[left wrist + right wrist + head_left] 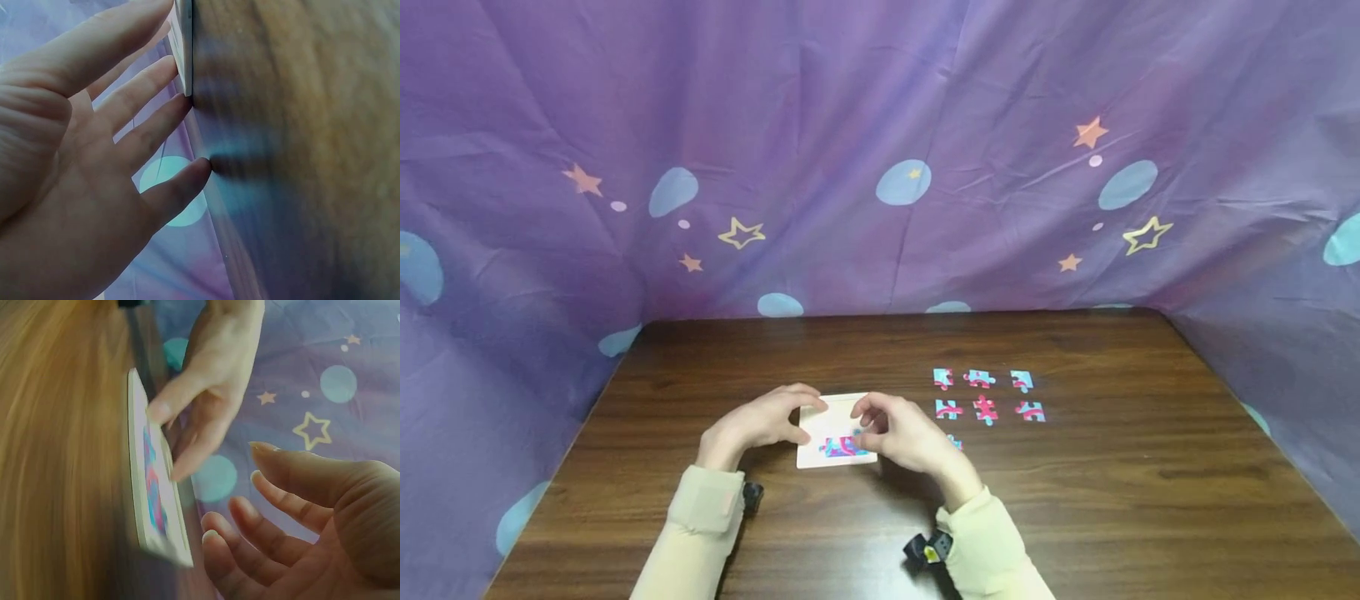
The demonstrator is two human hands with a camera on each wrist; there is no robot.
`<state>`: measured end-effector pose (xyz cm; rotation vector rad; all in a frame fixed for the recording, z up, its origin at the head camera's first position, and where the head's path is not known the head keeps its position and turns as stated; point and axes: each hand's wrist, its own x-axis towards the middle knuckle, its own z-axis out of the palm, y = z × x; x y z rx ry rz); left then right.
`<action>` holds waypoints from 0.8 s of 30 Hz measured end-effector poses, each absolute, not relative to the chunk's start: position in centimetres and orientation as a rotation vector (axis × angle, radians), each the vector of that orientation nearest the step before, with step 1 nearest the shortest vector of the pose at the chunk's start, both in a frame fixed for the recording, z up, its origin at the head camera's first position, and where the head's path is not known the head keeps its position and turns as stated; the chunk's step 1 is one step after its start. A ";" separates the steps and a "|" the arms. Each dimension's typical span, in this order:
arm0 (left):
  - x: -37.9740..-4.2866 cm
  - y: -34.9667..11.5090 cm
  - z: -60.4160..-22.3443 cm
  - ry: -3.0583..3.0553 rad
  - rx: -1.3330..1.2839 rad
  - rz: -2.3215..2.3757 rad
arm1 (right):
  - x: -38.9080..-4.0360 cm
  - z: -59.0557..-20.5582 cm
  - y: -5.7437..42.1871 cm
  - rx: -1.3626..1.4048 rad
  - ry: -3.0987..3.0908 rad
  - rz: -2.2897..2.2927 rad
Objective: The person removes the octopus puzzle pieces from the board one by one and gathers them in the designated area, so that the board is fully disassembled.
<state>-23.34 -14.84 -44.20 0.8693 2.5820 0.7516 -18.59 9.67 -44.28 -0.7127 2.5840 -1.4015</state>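
Observation:
A white puzzle tray (837, 422) lies flat on the table. Joined pink and blue jigsaw pieces (841, 447) lie along its near edge, also visible in the right wrist view as a coloured strip (154, 487). My left hand (767, 421) rests its thumb and fingertips on the tray's left part. In the left wrist view this hand (119, 131) has fairly straight fingers, touching beside the tray edge (185, 56). My right hand (910, 433) hovers over the tray's right edge. Its fingers are loosely bent, and nothing shows between thumb and fingertips (215, 528) in the right wrist view.
Right of the tray, loose jigsaw pieces lie in rows, among them a mostly red one (985, 408) and a blue corner piece (1022, 381). Another loose piece (955, 442) is partly hidden by my right hand. Purple patterned cloth (850, 250) hangs behind the wooden table (1112, 475).

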 end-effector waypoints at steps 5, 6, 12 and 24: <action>-23.5 -14.9 -44.2 2.565 0.849 0.761 | -19.0 -44.9 7.8 -0.670 2.509 -1.505; -23.4 -15.0 -44.2 2.559 0.845 0.768 | -19.0 -45.0 7.5 -0.661 2.500 -1.510; -23.4 -15.0 -44.2 2.542 0.827 0.787 | -19.1 -46.0 6.7 -0.626 2.510 -1.485; -23.2 -15.3 -44.0 2.553 0.899 0.732 | -19.1 -47.3 5.5 -0.690 2.679 -1.204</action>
